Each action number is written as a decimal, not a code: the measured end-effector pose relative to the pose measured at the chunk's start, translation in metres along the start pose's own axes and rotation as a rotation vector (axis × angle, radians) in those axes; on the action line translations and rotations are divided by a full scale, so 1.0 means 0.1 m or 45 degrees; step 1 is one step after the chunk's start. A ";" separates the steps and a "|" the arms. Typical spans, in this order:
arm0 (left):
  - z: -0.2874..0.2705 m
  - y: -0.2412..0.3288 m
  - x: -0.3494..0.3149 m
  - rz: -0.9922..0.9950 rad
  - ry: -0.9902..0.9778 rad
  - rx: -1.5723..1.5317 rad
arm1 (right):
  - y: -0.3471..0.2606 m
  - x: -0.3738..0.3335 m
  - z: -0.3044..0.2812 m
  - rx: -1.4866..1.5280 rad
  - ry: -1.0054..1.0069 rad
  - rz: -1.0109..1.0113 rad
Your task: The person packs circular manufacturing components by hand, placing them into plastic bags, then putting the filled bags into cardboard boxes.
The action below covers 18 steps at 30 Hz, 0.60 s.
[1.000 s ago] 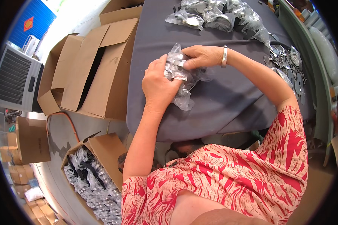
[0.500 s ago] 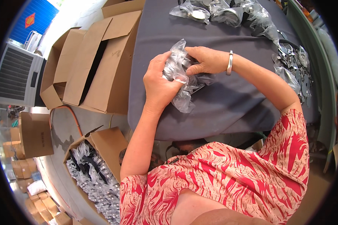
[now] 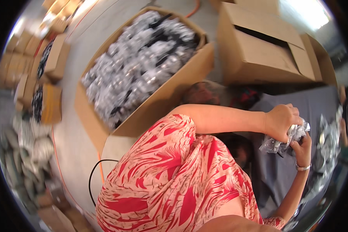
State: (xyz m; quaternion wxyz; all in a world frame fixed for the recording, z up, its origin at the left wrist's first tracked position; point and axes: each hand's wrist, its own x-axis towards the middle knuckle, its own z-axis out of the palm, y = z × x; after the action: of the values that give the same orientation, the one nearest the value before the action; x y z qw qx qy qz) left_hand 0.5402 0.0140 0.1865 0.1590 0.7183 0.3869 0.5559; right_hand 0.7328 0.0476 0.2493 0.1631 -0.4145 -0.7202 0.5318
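Both my hands hold a crinkled clear plastic bag [image 3: 273,145] over the grey-covered table at the right of the view. Shiny metal shows through the plastic; what exactly lies inside is hard to make out. My left hand [image 3: 283,121] closes on the bag from above, its fingers curled over the top. From the other side my right hand [image 3: 303,148], with a silver bangle on the wrist, grips the bag between thumb and fingers. A dark edge of something pokes out beneath the plastic.
On my left stands a large open carton [image 3: 89,113] packed with bagged metal parts. A closed-over cardboard box [image 3: 236,58] is beyond the table [image 3: 265,176]. More clear bags [image 3: 328,143] lie along the table's far side. A black cable [image 3: 90,181] loops on the floor.
My view has swung to the left, so the table and hands now appear at the right and the full carton fills the upper middle. The bag is still in both hands.
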 end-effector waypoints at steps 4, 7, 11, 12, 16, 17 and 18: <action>-0.97 0.02 -0.43 0.013 0.281 0.222 | -0.50 0.65 0.68 -0.466 -0.294 -0.257; -1.65 0.04 -0.81 -0.072 0.449 0.398 | -0.92 1.08 1.38 -0.521 -0.443 -0.508; -2.68 0.16 -1.63 -0.259 0.520 0.743 | -1.20 1.63 2.65 -0.569 -0.696 -0.820; -2.89 0.22 -1.84 -0.361 0.534 0.780 | -1.30 1.67 2.99 -0.445 -0.769 -0.845; -3.49 0.42 -2.47 -0.583 0.612 0.880 | -1.45 1.88 4.09 -0.476 -0.955 -1.091; -3.56 0.40 -2.65 -0.689 0.643 0.905 | -1.44 1.92 4.31 -0.425 -1.057 -1.115; -3.62 0.40 -2.79 -0.797 0.666 0.919 | -1.37 1.99 4.51 -0.520 -1.049 -1.115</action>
State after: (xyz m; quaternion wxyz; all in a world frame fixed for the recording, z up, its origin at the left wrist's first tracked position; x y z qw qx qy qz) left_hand 0.1987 -0.2898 0.1444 -0.0412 0.4153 0.7752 0.4741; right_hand 0.2501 -0.0964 0.1595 -0.0074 0.1344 -0.9136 0.3837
